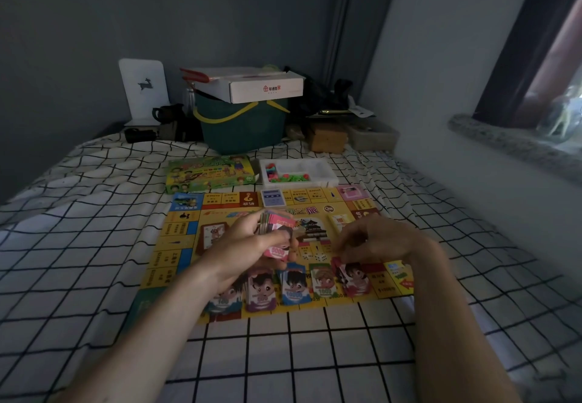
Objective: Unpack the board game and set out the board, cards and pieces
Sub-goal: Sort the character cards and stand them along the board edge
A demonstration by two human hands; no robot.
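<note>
A yellow game board (pixel 176 245) lies open on the checked bedsheet. My left hand (pixel 252 245) grips a stack of play-money cards (pixel 278 232) over the board's middle, a pink 5000 note on top. My right hand (pixel 378 239) hovers with curled fingers over a pink money pile (pixel 354 280) at the board's near edge; whether it pinches a note is hidden. Beside that pile sit a green pile (pixel 322 281), a blue pile (pixel 294 286) and a purple pile (pixel 261 292). Two dice (pixel 315 257) rest on the board. A blue card deck (pixel 273 198) lies at the far edge.
Behind the board are the green game box (pixel 209 172) and a white tray (pixel 327 176) with several coloured plastic pieces. Further back stand a green bin (pixel 242 125) topped by a white carton (pixel 264 86), a brown box (pixel 326 139) and dark clutter. A wall and window sill run along the right.
</note>
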